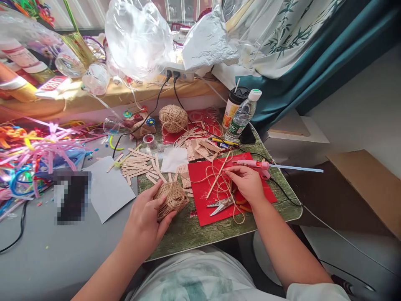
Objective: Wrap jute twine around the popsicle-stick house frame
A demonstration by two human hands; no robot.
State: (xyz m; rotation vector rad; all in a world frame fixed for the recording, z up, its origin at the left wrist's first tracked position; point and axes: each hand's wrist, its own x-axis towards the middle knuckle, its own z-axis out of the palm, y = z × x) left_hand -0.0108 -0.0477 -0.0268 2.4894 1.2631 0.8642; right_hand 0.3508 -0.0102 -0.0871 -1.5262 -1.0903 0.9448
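Note:
My left hand (145, 215) grips a small block wrapped in jute twine (172, 198), fingers on its far side and thumb along the near edge. Over a red sheet (203, 211), my right hand (246, 182) is closed in a pinch on loose jute twine (209, 168), which lies in tangled loops. A thin wooden stick (215, 180) lies among the loops, close to my right fingertips. Below that hand rest scissors (222, 205) with orange handles, partly hidden by twine. Just behind it lies a pink glue gun (258, 164) with a pale blue glue stick.
Several craft sticks (136, 163) lie scattered behind my left hand. A ball of twine (173, 118), a water bottle (242, 117) and a drink cup (233, 104) stand farther back. Black cables (150, 113) cross the table. White paper (109, 188) and colourful pipe cleaners (46, 146) lie at left.

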